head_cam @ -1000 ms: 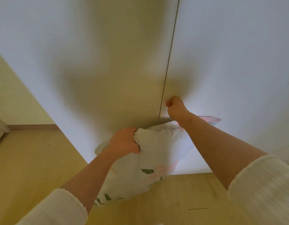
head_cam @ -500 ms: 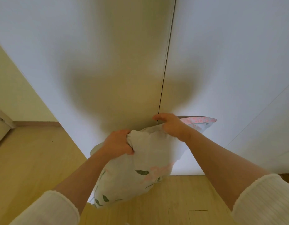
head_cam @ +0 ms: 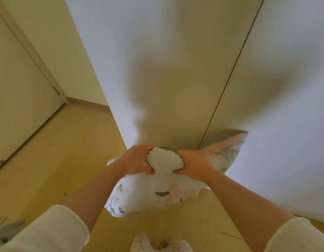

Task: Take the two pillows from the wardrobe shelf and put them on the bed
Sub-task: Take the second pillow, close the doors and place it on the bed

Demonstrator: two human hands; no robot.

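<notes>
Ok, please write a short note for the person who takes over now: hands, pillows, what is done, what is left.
Left hand: closed on the floral pillow, gripping its bunched top.
Right hand: closed on the same bunch, beside the left.
The pillow hangs above the wooden floor, in front of the closed wardrobe doors.
Done: pillow is out of the wardrobe.
Left: carry it to the bed, which is not in view. Whether one or two pillows are held, I cannot tell.

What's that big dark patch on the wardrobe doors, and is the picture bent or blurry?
Head view: the patch on the wardrobe doors is a soft shadow above the pillow, not a stain; the wide lens bows the door seam and wall edges; the image is slightly soft throughout.
</notes>
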